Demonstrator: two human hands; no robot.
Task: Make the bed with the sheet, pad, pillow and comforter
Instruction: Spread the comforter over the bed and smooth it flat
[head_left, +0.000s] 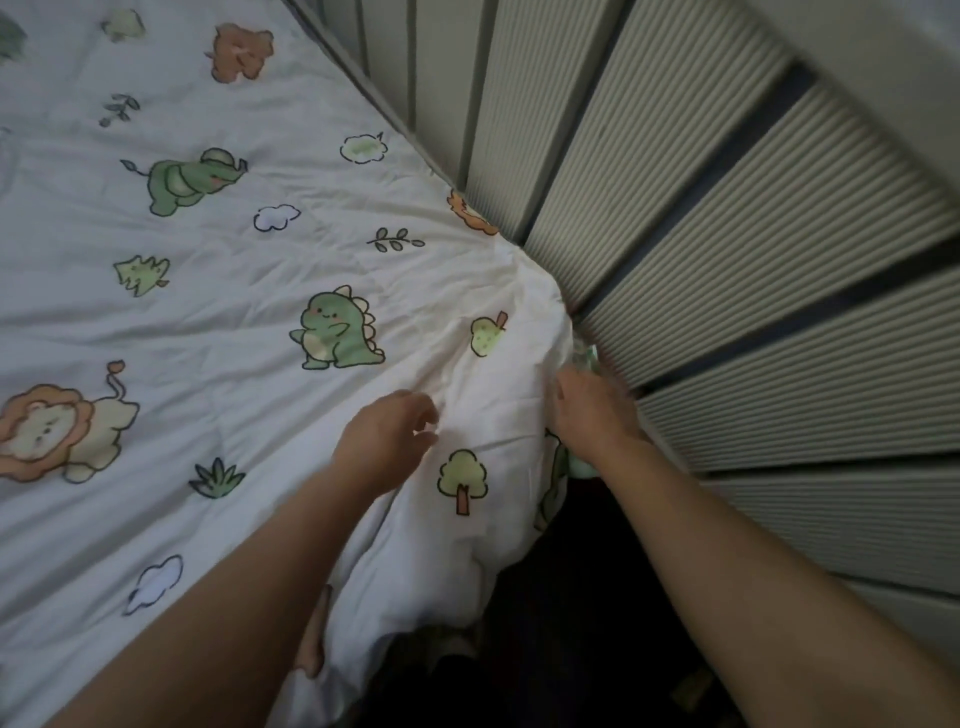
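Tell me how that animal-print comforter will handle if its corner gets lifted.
The comforter is probably floppy: it creases and droops over the bed corner near the right hand. Its puffy folds by the left hand suggest it is light for its bulk. It likely drags and bunches.

Left arm: bare, reaching from 7 o'clock toward centre.
Left hand (387, 441): palm down, fingers loosely curled, not gripping.
Right arm: bare, stretched from 4 o'clock.
Right hand (592, 410): back up, fingertips hidden at 1 o'clock; grip unclear.
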